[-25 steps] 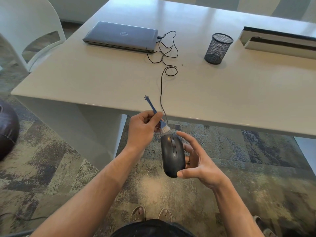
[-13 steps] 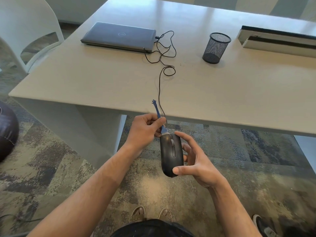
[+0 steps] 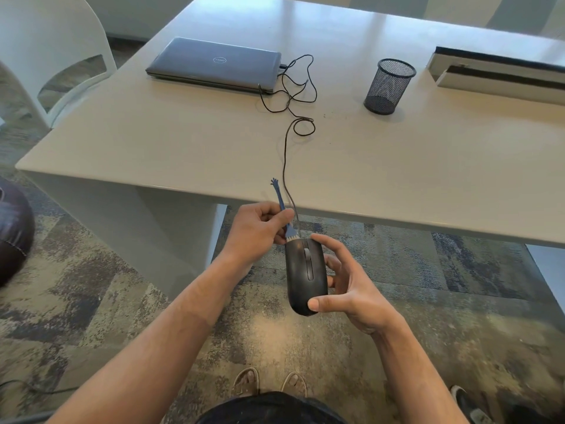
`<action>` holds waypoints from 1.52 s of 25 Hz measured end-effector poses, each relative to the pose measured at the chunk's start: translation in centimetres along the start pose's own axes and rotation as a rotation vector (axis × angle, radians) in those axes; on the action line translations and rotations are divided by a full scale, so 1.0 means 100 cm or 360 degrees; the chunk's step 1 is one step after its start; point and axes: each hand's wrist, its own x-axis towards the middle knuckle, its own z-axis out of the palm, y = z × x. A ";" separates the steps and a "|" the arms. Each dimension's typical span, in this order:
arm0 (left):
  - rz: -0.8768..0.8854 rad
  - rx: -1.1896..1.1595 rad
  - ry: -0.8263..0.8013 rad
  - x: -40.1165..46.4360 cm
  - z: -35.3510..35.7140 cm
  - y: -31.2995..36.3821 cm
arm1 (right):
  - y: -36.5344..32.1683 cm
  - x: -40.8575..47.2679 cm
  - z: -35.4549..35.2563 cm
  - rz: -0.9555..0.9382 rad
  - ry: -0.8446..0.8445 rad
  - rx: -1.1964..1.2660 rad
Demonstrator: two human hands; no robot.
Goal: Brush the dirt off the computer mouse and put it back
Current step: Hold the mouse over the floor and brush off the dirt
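A black wired computer mouse (image 3: 305, 276) is held in the air below the table's front edge, its top facing me. My right hand (image 3: 348, 286) grips it from the right side, thumb at its near end and forefinger at its far end. My left hand (image 3: 256, 231) holds a small blue brush (image 3: 282, 209) with pale bristles. The bristles touch the mouse's far left corner. The brush handle points up and away. The mouse's black cable (image 3: 286, 154) runs up over the table edge to a closed grey laptop (image 3: 214, 64).
The light table (image 3: 153, 133) carries the laptop at the back left, a black mesh pen cup (image 3: 388, 85) and a long white and black unit (image 3: 495, 76) at the back right. A white chair (image 3: 49, 47) stands at the left. Patterned carpet lies below.
The brush has swung from a slant to nearly upright, and its bristles have moved down from just above the mouse onto its far left corner. The mouse has stayed in my right hand.
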 end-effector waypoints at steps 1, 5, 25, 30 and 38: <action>-0.0019 0.0032 -0.0043 0.001 -0.003 0.000 | 0.000 0.000 -0.002 -0.0004 0.0009 0.0014; -0.0059 0.0151 -0.0116 0.004 -0.018 0.003 | 0.001 -0.003 -0.011 -0.0022 0.0055 0.0047; -0.0020 0.0082 -0.0044 0.008 -0.010 0.014 | 0.004 0.007 0.000 0.0035 -0.0021 -0.0009; -0.0059 0.0202 -0.0146 0.009 -0.014 0.012 | 0.005 0.003 -0.002 0.0051 0.0023 0.0049; -0.0034 0.0127 0.0012 0.011 -0.020 0.008 | 0.002 0.003 -0.002 0.0020 -0.0008 0.0072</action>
